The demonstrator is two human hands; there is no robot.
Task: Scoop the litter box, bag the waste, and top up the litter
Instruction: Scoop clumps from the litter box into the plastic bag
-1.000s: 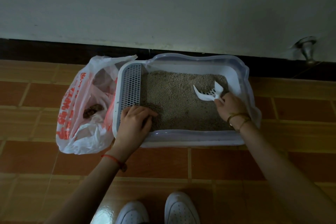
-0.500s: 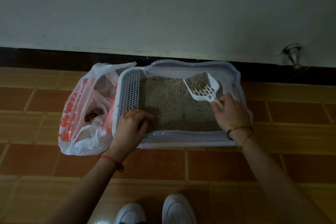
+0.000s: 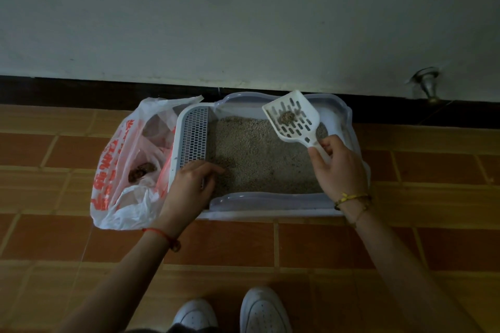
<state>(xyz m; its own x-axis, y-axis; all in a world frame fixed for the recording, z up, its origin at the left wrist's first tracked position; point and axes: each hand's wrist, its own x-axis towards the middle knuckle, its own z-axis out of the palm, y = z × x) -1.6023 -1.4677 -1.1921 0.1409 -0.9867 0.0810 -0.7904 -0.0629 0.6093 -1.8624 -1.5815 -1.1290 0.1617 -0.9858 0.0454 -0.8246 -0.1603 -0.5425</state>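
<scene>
While left hand [image 3: 189, 186] steadies box [image 3: 270, 204], right hand [image 3: 339, 167] lifts scoop [image 3: 293, 116].

Dim light, pale grey-white wall [image 3: 243, 13], black baseboard [image 3: 81, 92] along its foot, glossy terracotta-and-ochre floor tiles [image 3: 270, 246], metal door stopper [image 3: 427, 86] at right

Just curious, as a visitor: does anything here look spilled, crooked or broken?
Nothing stands out. The litter lies inside the litter box, the right hand holds the scoop with a clump over it, and the open plastic bag beside it holds waste. No spill shows on the tiles, though light is dim.
</scene>
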